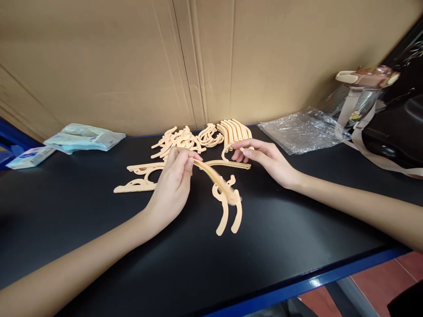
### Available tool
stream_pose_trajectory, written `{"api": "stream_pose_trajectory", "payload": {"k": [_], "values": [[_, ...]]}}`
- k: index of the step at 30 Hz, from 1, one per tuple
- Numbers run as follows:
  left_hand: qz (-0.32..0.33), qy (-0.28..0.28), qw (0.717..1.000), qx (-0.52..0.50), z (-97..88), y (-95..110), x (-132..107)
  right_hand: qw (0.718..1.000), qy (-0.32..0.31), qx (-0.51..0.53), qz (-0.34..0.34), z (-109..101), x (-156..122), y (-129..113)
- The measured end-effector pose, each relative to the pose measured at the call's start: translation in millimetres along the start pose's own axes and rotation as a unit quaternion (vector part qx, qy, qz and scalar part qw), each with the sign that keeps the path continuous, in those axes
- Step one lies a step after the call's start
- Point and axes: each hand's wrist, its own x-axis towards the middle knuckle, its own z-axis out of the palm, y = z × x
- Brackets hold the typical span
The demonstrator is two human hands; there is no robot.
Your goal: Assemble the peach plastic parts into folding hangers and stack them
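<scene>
Left hand [173, 180] pinching end of curved beige hanger arm [212, 173], its blurred far end above loose pieces [222, 219] on black surface [280, 251]. Right hand [269, 160] half-curled beside row of curved arms [235, 130]; cannot tell whether gripping.

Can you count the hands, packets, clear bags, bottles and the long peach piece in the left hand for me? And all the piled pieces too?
Hands (left, right): 2
Long peach piece, held: 1
Packets: 2
Clear bag: 1
Bottle: 1
Total: 7
Piled pieces: overlapping, can't count exactly, left out.
</scene>
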Motion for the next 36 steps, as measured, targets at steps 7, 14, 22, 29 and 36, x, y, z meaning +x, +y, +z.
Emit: {"api": "stream_pose_trajectory", "payload": {"k": [7, 14, 22, 29, 36], "values": [[-0.027, -0.111, 0.981, -0.155, 1.0, -4, 2, 0.998, -0.057, 0.016, 0.017, 0, 0, -1], [-0.050, -0.159, 0.961, -0.220, -0.7, 0, 2, 0.997, -0.081, 0.008, 0.003, -2, 2, 5], [-0.164, -0.198, 0.906, -0.337, 0.5, 4, 7, 0.996, -0.085, -0.020, -0.029, -1, 0, -2], [-0.128, -0.237, 0.933, -0.237, -0.1, 7, 0, 0.996, -0.080, -0.017, -0.021, 0, -2, -2], [-0.138, -0.289, 0.912, -0.256, 0.6, 11, -4, 0.994, -0.105, -0.040, -0.003, 3, -7, -10]]}}
